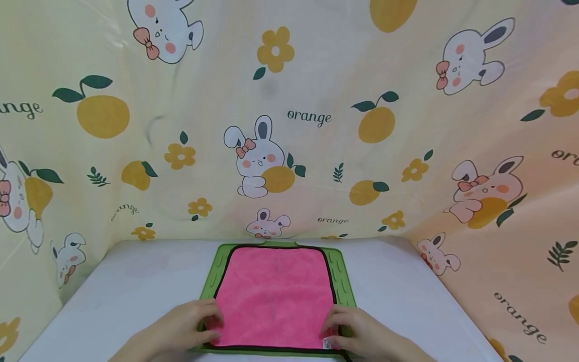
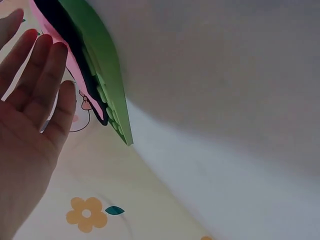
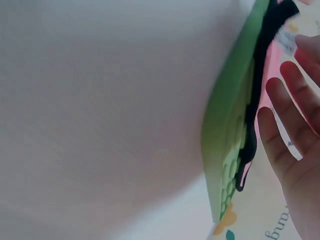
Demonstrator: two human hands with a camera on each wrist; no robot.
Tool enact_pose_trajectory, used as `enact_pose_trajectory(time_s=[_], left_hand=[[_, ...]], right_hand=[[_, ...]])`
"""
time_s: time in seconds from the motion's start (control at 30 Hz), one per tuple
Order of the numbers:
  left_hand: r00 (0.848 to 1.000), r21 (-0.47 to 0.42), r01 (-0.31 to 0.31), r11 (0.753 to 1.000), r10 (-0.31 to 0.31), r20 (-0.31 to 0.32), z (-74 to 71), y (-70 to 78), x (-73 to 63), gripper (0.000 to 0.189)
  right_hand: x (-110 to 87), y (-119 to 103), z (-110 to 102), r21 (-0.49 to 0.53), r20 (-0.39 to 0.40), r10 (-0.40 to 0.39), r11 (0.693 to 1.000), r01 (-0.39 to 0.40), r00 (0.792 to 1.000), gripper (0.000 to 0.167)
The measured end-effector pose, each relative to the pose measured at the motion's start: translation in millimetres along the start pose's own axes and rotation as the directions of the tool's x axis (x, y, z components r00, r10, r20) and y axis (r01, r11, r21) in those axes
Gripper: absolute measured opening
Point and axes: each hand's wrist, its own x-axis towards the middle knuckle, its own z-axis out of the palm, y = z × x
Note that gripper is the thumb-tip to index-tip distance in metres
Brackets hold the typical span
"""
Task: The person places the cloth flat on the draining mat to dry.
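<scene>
A pink cloth (image 1: 276, 296) with black edging lies spread flat over a green board (image 1: 342, 276), whose textured sides show past the cloth. At the near left of the cloth is my left hand (image 1: 187, 324), its fingertips right at the black edge. My right hand (image 1: 359, 332) is at the near right, fingertips on the cloth's margin beside a small white tag (image 1: 326, 343). Both wrist views show the fingers (image 2: 37, 70) relaxed and fairly straight, next to the cloth's edge. The right fingers (image 3: 285, 102) pinch nothing there. Part of the cloth's near corners is hidden behind the hands.
A white tabletop (image 1: 389, 271) holds the board. Behind and at both sides hangs a yellow sheet (image 1: 316, 151) printed with rabbits, oranges and flowers, close to the table's far edge.
</scene>
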Motion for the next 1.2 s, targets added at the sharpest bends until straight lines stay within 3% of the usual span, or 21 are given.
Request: enact_pose_trajectory(time_s=[0.2,0.6,0.9,1.07,1.2], left_hand=[[0.997,0.019,0.022,1.000,-0.020,-0.069,-6.7,-2.8,17.7,0.013],[0.985,0.065,0.060,0.996,-0.048,-0.166,-14.0,-30.5,57.5,0.009],[0.971,0.059,0.118,0.991,-0.103,-0.215,-22.0,-49.2,86.5,0.009],[0.949,0.057,0.197,0.979,-0.175,-0.264,-24.3,-62.8,101.2,0.010],[0.927,0.037,0.262,0.964,-0.241,-0.287,-26.8,-74.4,114.7,0.010]], right_hand=[[13.7,8.0,-12.4,-0.042,-0.107,-0.043,0.998,0.039,0.993,0.014],[37.0,43.9,-24.8,-0.023,-0.253,0.100,0.994,-0.109,0.962,0.013],[59.0,70.4,-32.3,-0.020,-0.318,0.228,0.969,-0.247,0.920,0.014],[73.3,84.1,-37.6,-0.071,-0.378,0.249,0.953,-0.296,0.892,0.015],[81.9,99.0,-43.6,-0.096,-0.442,0.279,0.930,-0.354,0.852,0.013]])
